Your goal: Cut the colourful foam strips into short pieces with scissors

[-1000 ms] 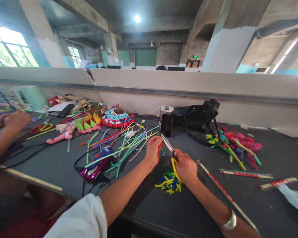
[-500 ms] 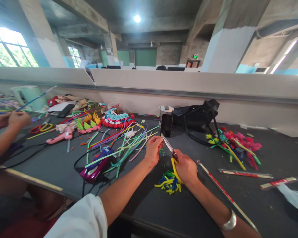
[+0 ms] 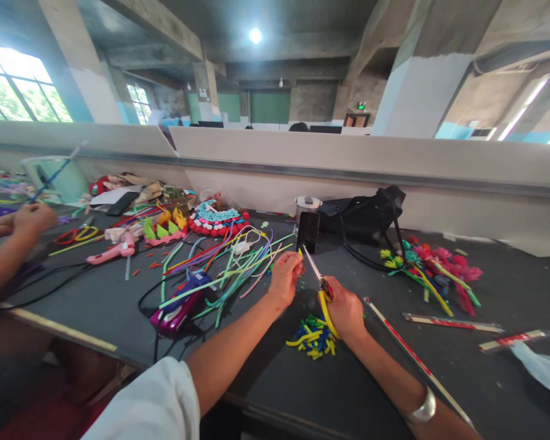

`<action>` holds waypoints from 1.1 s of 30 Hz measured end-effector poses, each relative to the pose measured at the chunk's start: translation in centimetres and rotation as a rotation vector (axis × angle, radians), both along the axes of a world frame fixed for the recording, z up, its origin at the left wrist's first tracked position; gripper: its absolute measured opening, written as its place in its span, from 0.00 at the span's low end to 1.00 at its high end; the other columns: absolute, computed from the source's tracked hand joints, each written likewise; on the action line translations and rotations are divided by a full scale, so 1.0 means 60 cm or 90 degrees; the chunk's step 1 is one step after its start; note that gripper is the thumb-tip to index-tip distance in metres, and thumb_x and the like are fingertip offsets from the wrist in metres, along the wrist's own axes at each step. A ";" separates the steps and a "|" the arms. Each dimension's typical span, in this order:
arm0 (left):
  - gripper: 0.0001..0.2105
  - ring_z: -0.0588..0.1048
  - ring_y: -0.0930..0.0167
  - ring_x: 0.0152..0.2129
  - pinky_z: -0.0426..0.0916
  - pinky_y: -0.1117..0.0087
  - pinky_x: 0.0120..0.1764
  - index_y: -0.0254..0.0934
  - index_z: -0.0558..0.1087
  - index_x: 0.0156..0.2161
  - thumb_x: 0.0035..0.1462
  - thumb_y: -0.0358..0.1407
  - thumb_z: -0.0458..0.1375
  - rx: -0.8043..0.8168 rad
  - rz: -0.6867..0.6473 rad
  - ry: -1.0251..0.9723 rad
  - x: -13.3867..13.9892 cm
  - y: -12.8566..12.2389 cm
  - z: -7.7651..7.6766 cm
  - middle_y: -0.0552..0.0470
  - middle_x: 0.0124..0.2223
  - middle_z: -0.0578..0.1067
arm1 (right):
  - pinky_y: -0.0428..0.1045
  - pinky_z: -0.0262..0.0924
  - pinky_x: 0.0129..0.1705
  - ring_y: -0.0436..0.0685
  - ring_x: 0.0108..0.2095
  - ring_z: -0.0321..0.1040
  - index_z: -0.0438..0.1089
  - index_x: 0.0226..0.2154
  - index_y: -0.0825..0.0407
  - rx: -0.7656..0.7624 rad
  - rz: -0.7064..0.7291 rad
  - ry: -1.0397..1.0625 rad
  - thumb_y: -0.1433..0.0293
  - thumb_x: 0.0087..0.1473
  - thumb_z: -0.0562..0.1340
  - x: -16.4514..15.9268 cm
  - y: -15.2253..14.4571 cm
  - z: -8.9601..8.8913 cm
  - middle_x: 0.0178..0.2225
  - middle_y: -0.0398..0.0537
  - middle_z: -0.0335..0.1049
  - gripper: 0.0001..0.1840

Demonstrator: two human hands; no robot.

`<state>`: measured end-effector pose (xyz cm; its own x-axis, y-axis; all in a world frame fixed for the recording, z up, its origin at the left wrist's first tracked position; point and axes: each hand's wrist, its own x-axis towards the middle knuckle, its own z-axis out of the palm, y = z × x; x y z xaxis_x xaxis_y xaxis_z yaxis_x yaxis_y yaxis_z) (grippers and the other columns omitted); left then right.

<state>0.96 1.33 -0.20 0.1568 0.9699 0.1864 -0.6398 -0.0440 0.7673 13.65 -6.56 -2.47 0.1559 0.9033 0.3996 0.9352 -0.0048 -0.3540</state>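
Observation:
My left hand (image 3: 286, 278) is closed in a pinch, with a small yellow fuzzy piece (image 3: 300, 252) showing at the fingertips. In my right hand (image 3: 345, 310) is a pair of scissors (image 3: 313, 266), blades pointing up and left, the tip just right of the left fingertips and apart from them. A curved yellow length (image 3: 327, 315) runs down along the right hand; whether it is a scissor handle or a fuzzy strip I cannot tell. Below both hands lies a pile of short yellow, blue and green cut pieces (image 3: 312, 337).
Behind my hands stand a phone (image 3: 308, 232), a lidded jar and a black bag (image 3: 371, 211). Long coloured pipe cleaners (image 3: 229, 269) and a purple device (image 3: 176, 311) lie left; fuzzy flowers (image 3: 444, 263) and packaged sticks right. Far left, a co-worker's hands (image 3: 32, 221) hold a blue stick.
The scissors have drawn slightly away to the right from my left fingertips, and the yellow piece there now shows more clearly. The co-worker's blue stick has tilted more upright.

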 end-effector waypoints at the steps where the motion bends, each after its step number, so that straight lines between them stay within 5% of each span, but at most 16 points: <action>1: 0.08 0.58 0.80 0.16 0.58 0.73 0.26 0.35 0.66 0.23 0.45 0.34 0.61 0.001 -0.007 -0.007 0.000 0.000 0.000 0.60 0.18 0.60 | 0.43 0.39 0.24 0.48 0.22 0.61 0.68 0.43 0.48 0.000 -0.001 0.004 0.70 0.52 0.58 0.001 0.000 0.000 0.23 0.40 0.68 0.14; 14: 0.10 0.63 0.78 0.19 0.60 0.74 0.27 0.35 0.65 0.22 0.43 0.36 0.61 -0.042 -0.050 -0.060 -0.002 -0.001 0.007 0.58 0.21 0.62 | 0.43 0.42 0.26 0.50 0.26 0.65 0.68 0.43 0.46 -0.013 0.030 0.026 0.68 0.50 0.59 -0.005 -0.006 0.007 0.27 0.41 0.70 0.15; 33: 0.07 0.56 0.79 0.16 0.58 0.74 0.26 0.36 0.65 0.22 0.43 0.36 0.59 0.001 -0.028 0.083 -0.015 0.019 -0.013 0.59 0.18 0.58 | 0.42 0.44 0.25 0.49 0.23 0.64 0.69 0.41 0.49 0.067 0.004 0.057 0.66 0.53 0.56 0.022 0.015 -0.008 0.26 0.42 0.71 0.13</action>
<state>0.06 2.48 -1.00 0.2216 0.9614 0.1633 -0.5362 -0.0197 0.8438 14.95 -5.64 -2.92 0.1893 0.8581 0.4773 0.9000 0.0428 -0.4338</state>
